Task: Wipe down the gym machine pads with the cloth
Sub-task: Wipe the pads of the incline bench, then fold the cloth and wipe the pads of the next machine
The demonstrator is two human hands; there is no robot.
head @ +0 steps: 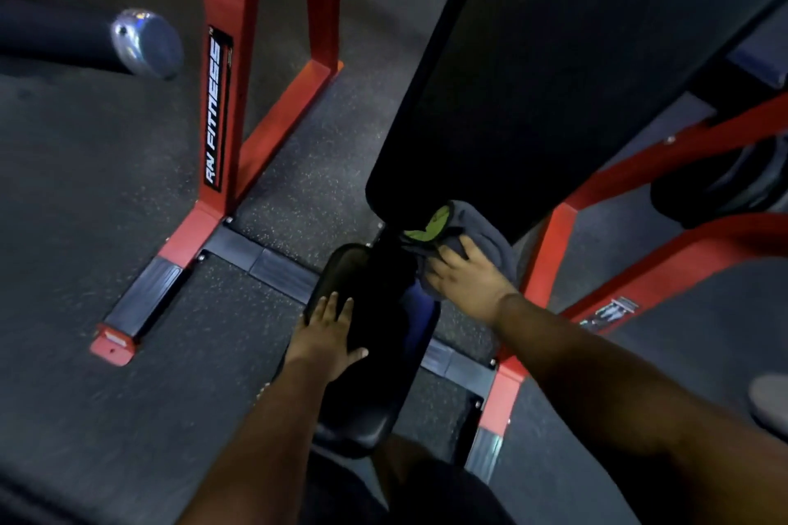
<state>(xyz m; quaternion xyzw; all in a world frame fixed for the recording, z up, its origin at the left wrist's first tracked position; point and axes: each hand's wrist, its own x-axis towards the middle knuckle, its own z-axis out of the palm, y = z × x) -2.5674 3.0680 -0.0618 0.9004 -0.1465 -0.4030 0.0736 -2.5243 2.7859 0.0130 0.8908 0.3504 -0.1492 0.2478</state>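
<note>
From the head camera we see our left hand [330, 332] lying flat with straight fingers on the small black seat pad [366, 354] at lower centre. Our right hand [464, 275], just right of centre, presses the grey cloth [490, 239], green on its folded corner, against the lower end of the long black back pad [554, 77] that fills the upper right; its fingers spread over the fabric. The red machine frame [226, 68] stands at upper left on the speckled rubber floor [85, 183].
</note>
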